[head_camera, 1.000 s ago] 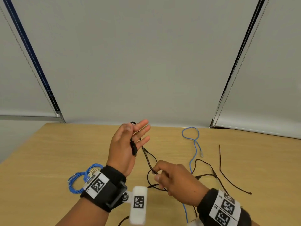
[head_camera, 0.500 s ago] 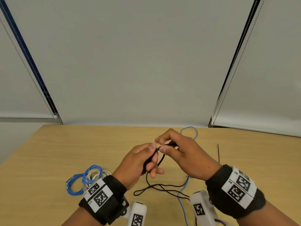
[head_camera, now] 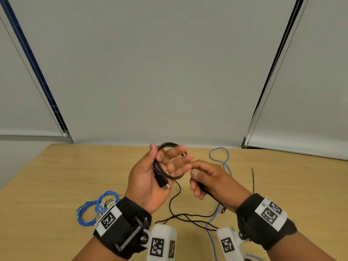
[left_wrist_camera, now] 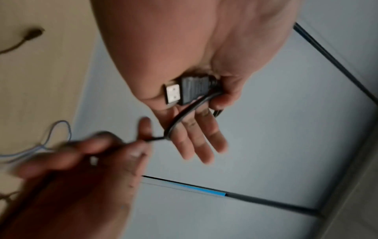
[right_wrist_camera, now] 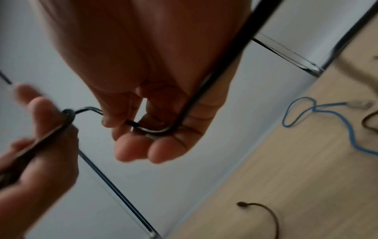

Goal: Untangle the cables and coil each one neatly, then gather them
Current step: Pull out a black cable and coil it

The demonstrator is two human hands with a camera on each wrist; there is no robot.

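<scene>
Grey roller blinds fill the upper frame of the head view; below them a light wooden table (head_camera: pixel 56 176) carries the cables. Left hand (head_camera: pixel 150 178) sits centre frame, palm up, fingers (head_camera: pixel 180 157) nearly straight and spread, with the black cable (head_camera: pixel 160 166) looped around them; thumb (head_camera: pixel 153 149) lies against the loop's upper left. The left wrist view shows the cable's USB plug (left_wrist_camera: pixel 184 92) lying at the base of the palm with the strand curving over the fingers. Right hand (head_camera: pixel 209 178), just right of the left, has fingers curled and pinching the same black cable; the right wrist view shows the strand bent through that grip. From there the free length drops to the table and trails across lower centre, crossing a loose blue cable (head_camera: pixel 224 162) that runs from upper right toward the bottom edge. A thin black strand (head_camera: pixel 253 178) lies apart at right. At lower left, a blue coil (head_camera: pixel 84 215) and a pale coil (head_camera: pixel 108 201) lie wound, touching each other. Judgement: the step in hand is coiling the black cable, with two coils apparently finished. Next move calls for carrying another turn around the left fingers while the slack lifts clear of the blue cable; a snag at that crossing is the likely risk.
</scene>
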